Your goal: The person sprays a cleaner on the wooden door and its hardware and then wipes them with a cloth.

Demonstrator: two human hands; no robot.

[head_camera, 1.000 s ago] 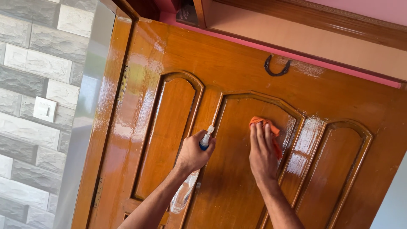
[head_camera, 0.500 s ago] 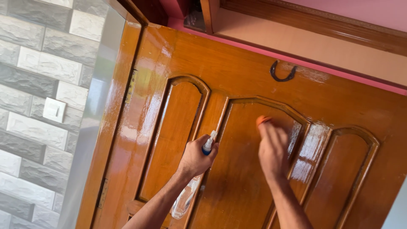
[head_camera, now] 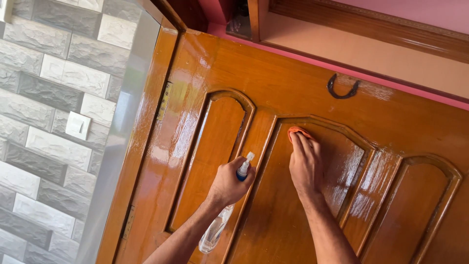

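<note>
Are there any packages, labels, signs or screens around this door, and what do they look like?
Spray bottle: the only package, clear plastic with a white and blue nozzle, held in the left hand against the wooden door; no label shows on it.
Signs and screens: none in view.
Wall switch: a plain white square plate on the grey stone wall, left of the door.

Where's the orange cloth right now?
The orange cloth is pressed under the right hand against the middle door panel, near the panel's arched top, below the horseshoe. Only its top edge shows past the fingers.
</note>
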